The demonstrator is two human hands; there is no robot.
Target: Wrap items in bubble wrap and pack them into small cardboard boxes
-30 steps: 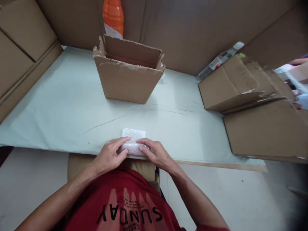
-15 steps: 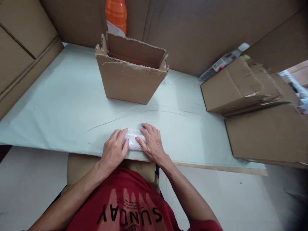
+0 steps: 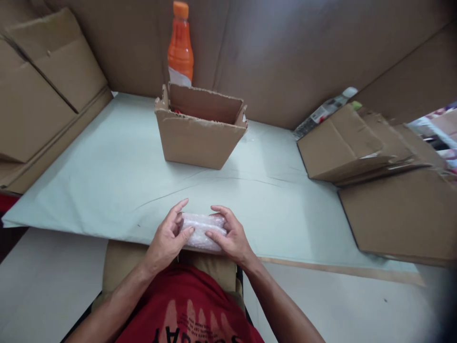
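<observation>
A small bundle wrapped in clear bubble wrap [image 3: 203, 228] lies at the near edge of the pale green table [image 3: 107, 181]. My left hand [image 3: 167, 236] grips its left end, thumb on top and fingers curled around it. My right hand [image 3: 230, 233] grips its right end in the same way. Both hands hold the bundle between them, close to my red shirt.
An open cardboard box [image 3: 200, 126] stands mid-table, with an orange bottle [image 3: 180, 47] behind it. Flattened cardboard boxes [image 3: 357, 143] are stacked at the right, and another large flat sheet [image 3: 403, 209] lies nearer. More cardboard [image 3: 39, 90] leans at the left.
My hands went from pressing flat on the bundle to gripping its two ends. The view has tilted up, showing the whole orange bottle.
</observation>
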